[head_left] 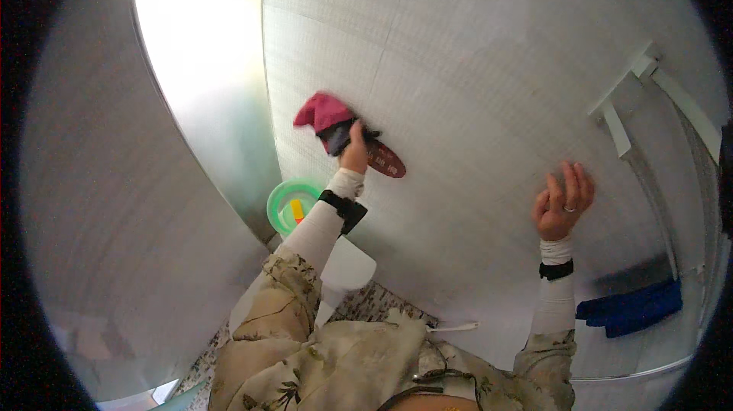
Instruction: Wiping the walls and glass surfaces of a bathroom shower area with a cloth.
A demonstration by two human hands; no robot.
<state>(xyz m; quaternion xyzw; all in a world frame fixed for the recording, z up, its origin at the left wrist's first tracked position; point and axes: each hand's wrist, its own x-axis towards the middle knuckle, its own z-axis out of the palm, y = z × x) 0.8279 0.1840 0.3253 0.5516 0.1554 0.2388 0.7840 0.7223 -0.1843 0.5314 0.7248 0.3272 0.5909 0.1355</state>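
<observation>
My left hand reaches up to the pale wall and grips a pink and black cloth, thumb on top. A dark red oval piece with pale print sticks out past the fingers on the right. Whether it is part of the cloth cannot be made out. Farther right, my right hand, with a ring on one finger, is open and holds nothing. Its fingers point up along the wall; whether they touch it is unclear.
A green basin with a yellow and orange block stands below my left forearm, beside a white toilet lid. White brackets and a blue towel are at the right. A bright window is at the upper left.
</observation>
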